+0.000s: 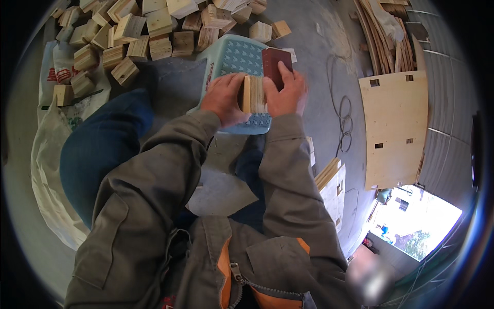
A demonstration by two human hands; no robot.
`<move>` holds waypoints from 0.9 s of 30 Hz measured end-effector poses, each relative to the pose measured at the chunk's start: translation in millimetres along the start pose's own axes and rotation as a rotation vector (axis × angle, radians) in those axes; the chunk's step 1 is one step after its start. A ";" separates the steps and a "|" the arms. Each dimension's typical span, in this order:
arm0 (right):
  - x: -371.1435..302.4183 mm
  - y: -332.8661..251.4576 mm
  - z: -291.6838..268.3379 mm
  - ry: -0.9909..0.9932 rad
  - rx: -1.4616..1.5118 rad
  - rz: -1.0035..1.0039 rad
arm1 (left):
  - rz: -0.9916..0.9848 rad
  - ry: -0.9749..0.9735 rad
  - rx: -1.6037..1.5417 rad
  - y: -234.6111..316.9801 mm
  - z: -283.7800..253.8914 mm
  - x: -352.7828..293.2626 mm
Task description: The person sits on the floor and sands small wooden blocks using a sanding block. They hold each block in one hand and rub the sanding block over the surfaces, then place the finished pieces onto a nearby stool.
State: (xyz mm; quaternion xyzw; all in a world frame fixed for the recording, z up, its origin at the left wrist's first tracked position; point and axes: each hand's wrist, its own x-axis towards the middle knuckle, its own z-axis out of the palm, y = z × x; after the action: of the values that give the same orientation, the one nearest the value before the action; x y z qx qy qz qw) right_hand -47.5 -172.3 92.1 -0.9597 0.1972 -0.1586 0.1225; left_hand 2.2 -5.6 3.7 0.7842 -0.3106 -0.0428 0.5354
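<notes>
A small block of layered plywood (254,95) stands over the near half of a pale blue plastic stool (242,55) with a raised pattern on its seat. My left hand (224,98) is closed on the block's left side, fingers over the far edge and thumb low at the near side. Against its right side rests my right hand (287,92), the fingers bent over a dark red, flat rectangular block (275,66). That red block lies at the stool's far right corner. The underside of the plywood block is hidden.
A heap of similar plywood blocks (159,23) covers the floor beyond the stool. White woven sacking (51,170) lies at left. At right are a looped cable (343,116), a plywood panel with square holes (393,129) and stacked wood strips (375,38).
</notes>
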 end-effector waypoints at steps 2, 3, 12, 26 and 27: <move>-30.8 -9.9 -0.8 0.012 0.013 -0.031 | -0.018 0.002 0.012 -1.5 -0.2 -0.7; -47.3 -18.1 -6.5 0.018 0.015 -0.047 | -0.025 0.004 0.007 -1.0 -0.1 -0.4; -136.6 -30.1 -42.6 -0.033 0.086 -0.109 | -0.006 0.013 0.029 -4.4 6.0 2.0; 39.3 -15.7 9.8 -0.120 -0.027 0.062 | -0.019 0.012 0.009 7.2 -6.2 1.4; 47.7 -2.1 13.3 -0.105 0.033 0.018 | -0.014 0.010 0.004 6.2 -6.2 0.4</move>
State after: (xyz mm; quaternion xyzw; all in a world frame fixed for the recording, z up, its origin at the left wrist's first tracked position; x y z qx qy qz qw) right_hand -0.5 -188.0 92.7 -0.9627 0.1965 -0.1100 0.1500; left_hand 2.3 -2.3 11.8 0.7875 -0.3025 -0.0420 0.5353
